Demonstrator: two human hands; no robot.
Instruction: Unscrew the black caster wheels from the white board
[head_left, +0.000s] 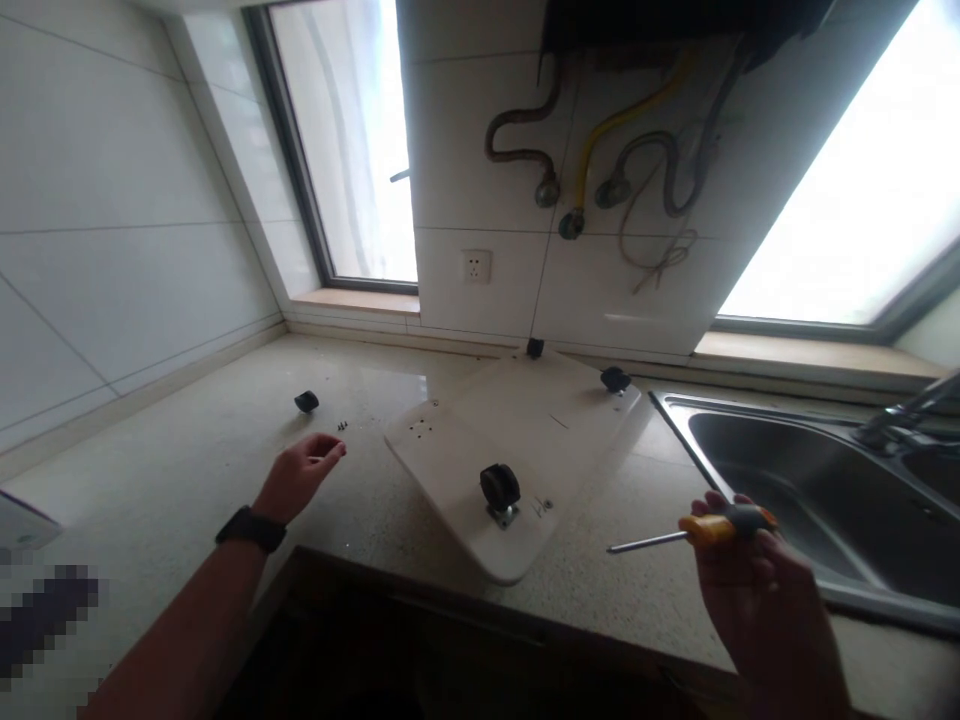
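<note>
- here's your white board (517,425), lying flat and cornerwise on the countertop (360,505), left of the sink (750,440).
- three black casters stand up from it: the near caster (500,487) at the front corner, the right caster (616,379), and the far caster (535,347) by the wall.
- at the board's left corner, a cluster of small holes (421,428) is laid bare.
- over on your right, your right hand (754,580) is wrapped around the screwdriver (701,531), gripping its yellow and grey handle, the shaft pointing left toward the board, its tip apart from it.
- and your left hand (304,472), wearing a black wristband (252,530), hovers over the countertop left of the board, fingers curled, thumb near the forefinger; whether they pinch anything, i can't tell.
- just beyond those fingers sit a few small screws (342,427), and a loose caster (306,402) rests near them.
- farther back, it's a wall socket (476,266) on the tiles, with a yellow hose (591,145) curving down above and right of it.
</note>
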